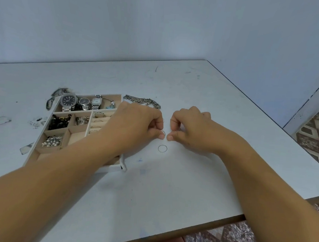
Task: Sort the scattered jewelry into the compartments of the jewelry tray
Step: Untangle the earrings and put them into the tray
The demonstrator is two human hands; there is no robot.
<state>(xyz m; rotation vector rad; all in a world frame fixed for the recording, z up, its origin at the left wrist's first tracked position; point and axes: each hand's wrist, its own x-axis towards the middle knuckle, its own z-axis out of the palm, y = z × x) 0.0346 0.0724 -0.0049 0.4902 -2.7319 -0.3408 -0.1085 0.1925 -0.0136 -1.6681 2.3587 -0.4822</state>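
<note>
Nearest on the white table [168, 188], a thin hoop [162, 148] lies flat, just on the near side of both sets of fingertips and about midway between them. Behind it the left hand [141, 122] pinches a small ring [163, 133] between thumb and forefinger. The right hand [189, 126] faces it, close but apart, with fingers curled and thumb pressed to forefinger; whether anything sits in that pinch I cannot tell. The jewelry tray [122, 163] lies to the left, partly under the left forearm, so the left hand is the nearer one. Its ring slots [97, 121] sit just left of that hand, so I judge the ring needs only a short leftward carry. Farther back, watches [83, 102] fill the tray's far compartment, and a chain [143, 101] lies loose on the table beyond the hands.
</note>
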